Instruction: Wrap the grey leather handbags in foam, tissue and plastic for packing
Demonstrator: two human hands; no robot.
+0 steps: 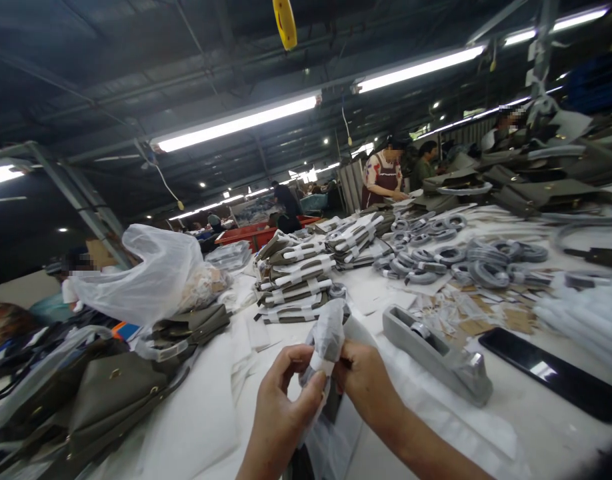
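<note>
Low in the centre of the head view, a grey strap bundle (330,333) in thin white wrapping stands between both hands. My left hand (291,393) pinches it from the left, thumb in front on a white band. From the right, my right hand (369,377) grips its side, the fingertips partly hidden behind the wrapping. Below the hands hangs more translucent wrapping (331,443) over something dark. Just behind stands a stack of folded dark straps (296,287) wrapped in white. A grey tape dispenser (436,357) lies to the right of my right hand.
A black phone (556,373) lies at the right. Coiled grey straps (489,267) and paper scraps spread behind it. Dark olive bags (116,393) and a clear plastic bag (146,273) are at the left. A person in an apron (383,177) stands across the table.
</note>
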